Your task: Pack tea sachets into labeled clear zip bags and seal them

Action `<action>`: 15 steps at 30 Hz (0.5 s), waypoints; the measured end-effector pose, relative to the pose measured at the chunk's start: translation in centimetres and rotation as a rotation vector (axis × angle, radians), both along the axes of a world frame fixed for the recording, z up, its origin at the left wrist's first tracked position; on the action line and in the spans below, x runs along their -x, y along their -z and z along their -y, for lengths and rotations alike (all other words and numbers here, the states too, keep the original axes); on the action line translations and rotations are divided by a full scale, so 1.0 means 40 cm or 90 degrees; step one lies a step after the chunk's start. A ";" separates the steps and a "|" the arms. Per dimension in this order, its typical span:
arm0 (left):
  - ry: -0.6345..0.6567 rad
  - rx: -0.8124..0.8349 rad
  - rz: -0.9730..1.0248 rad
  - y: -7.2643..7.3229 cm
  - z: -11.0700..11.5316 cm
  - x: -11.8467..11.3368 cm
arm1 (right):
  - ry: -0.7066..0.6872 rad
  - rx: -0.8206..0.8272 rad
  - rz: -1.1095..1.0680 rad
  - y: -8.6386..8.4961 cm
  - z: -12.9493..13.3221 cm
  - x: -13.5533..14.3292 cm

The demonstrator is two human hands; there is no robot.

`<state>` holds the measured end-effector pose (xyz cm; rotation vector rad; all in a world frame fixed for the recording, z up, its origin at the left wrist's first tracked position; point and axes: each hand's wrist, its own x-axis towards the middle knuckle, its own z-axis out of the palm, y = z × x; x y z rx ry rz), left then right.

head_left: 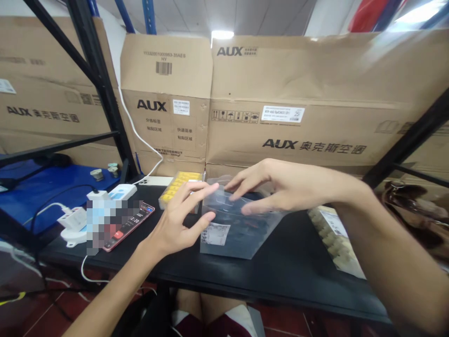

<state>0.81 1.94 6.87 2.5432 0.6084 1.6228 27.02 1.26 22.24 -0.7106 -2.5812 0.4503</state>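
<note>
A clear plastic box (242,238) with a printed white label (216,233) stands on the black tabletop in front of me. My left hand (182,217) is at its left upper edge, thumb on the front wall and forefinger on a clear flap at the top. From the right, my right hand (271,187) reaches over the box's top edge, with thumb and fingers around it. The dark contents behind the clear walls are hard to make out. Just behind my left hand lies a clear-lidded pack of yellow pieces (180,183).
To the left, a phone (129,227) lies beside a white power strip (75,234) with plugs and cables. A carton of beige pieces (333,238) sits under my right forearm, near brown glossy items (410,210). Large AUX cardboard (238,131) walls the back; black posts (105,93) frame the sides.
</note>
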 end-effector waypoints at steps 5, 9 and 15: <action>0.003 0.030 0.046 0.006 0.002 -0.006 | 0.116 -0.234 -0.385 0.074 0.017 -0.035; -0.018 0.052 0.123 0.002 0.014 -0.033 | 0.205 -0.383 -0.598 0.182 0.019 -0.096; 0.066 0.176 0.271 -0.011 0.019 -0.110 | 0.136 -0.270 -0.458 0.299 0.042 -0.114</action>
